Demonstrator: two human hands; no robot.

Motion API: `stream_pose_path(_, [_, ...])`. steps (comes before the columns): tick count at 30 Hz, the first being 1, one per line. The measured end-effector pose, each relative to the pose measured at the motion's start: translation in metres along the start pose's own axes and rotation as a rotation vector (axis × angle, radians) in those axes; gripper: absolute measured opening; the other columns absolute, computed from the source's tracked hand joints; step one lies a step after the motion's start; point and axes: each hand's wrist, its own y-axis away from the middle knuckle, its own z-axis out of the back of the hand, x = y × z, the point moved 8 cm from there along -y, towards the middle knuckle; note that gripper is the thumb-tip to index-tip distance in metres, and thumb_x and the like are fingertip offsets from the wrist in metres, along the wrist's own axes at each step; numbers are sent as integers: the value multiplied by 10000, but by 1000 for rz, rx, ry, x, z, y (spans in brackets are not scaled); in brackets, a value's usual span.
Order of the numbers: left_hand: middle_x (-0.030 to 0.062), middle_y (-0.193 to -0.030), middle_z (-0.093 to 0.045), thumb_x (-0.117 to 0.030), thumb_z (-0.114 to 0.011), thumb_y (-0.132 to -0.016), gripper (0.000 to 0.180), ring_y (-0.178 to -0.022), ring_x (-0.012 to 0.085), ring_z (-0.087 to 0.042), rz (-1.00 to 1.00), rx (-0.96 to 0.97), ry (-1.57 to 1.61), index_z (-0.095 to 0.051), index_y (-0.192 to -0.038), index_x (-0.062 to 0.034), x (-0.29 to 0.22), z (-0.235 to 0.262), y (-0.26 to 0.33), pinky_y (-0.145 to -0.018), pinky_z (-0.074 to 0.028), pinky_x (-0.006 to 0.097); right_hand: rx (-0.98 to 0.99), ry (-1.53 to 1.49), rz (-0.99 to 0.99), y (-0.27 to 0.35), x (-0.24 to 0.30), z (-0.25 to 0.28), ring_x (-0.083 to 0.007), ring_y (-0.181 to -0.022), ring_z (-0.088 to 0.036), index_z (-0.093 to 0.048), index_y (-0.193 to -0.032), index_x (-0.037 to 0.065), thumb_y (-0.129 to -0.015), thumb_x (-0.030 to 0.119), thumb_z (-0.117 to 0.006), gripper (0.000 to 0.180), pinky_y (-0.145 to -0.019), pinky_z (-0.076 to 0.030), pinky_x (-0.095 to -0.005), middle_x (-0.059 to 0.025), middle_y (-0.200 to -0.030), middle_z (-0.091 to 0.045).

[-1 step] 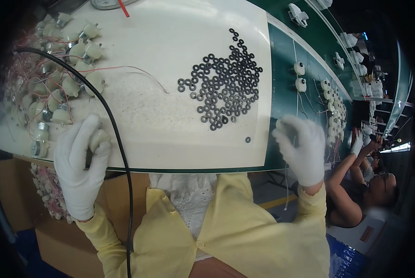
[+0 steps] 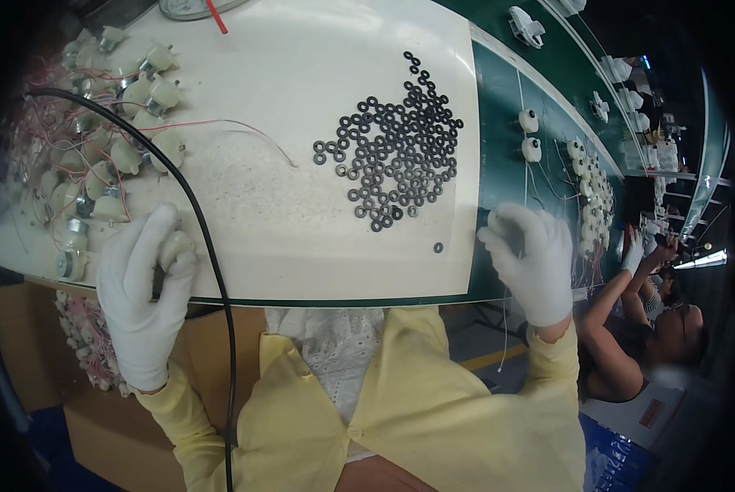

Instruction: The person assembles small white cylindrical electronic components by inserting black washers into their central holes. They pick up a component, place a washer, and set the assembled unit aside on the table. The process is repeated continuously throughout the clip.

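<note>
The left hand [image 2: 142,295], in a white glove, was curled around a small cream motor [image 2: 175,248] at the near left edge of the tabletop [image 2: 302,205], fingers closed on it. More motors [image 2: 113,156] of the same kind, with thin red wires, lay heaped just beyond that hand along the left side. A black cable [image 2: 195,213] ran from the far left across the tabletop, passed just beside the left hand and dropped over the near edge.

The right hand [image 2: 531,262], also gloved, sat at the near right corner over the green belt [image 2: 498,164], fingers bent inward; whether it gripped anything could not be told. A pile of black washers [image 2: 400,156] lay spread on the white surface between the hands, nearer the right one, with a single washer [image 2: 439,247] apart by the near edge.
</note>
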Motion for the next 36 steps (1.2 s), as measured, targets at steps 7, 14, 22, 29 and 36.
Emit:
stream_pose_path(7, [121,-1164,-676,-29,-783,-842,487,-981,310,-628,-97,-99,-52,-671,-1316,-23,-7,1,-3,-881,-517,401,-106,295,52,-14,-45,-6,-245,-744,-644,-680,-1018,173,-837,153,-806,222,-685,-455,-396,-7,-835,-678])
stream_pose_path(14, [128,-1170,-690,-75,-777,-895,416,-995,287,-650,37,-136,76,-685,-1297,-15,3,3,4,-894,-521,371,-61,73,-245,-5,-74,34,-250,-809,-704,-737,-1110,58,-905,108,-748,211,-737,-543,-352,-115,-969,-740])
stream_pose_path(22, [197,-1187,-699,-287,-713,-1006,496,-1048,268,-684,346,-406,860,-633,-1321,88,-6,29,33,-962,-551,374,-699,-781,140,4,92,34,-222,-777,-635,-713,-1139,-32,-865,37,-696,283,-673,-485,-306,-195,-1028,-714])
stream_pose_path(29, [255,-1171,-693,-457,-526,-1080,684,-1042,309,-713,370,-223,953,-485,-1473,102,-64,33,32,-934,-559,389,-223,-1111,644,-74,224,25,-151,-610,-604,-703,-1135,126,-787,148,-762,353,-434,-405,-298,-54,-1005,-699])
stream_pose_path(36, [221,-1106,-714,-345,-578,-1040,653,-844,323,-705,-99,-176,841,-476,-1428,170,-78,22,19,-750,-560,408,137,-1420,382,-60,207,-2,-152,-613,-614,-676,-1170,106,-825,153,-708,350,-449,-441,-291,-64,-940,-695])
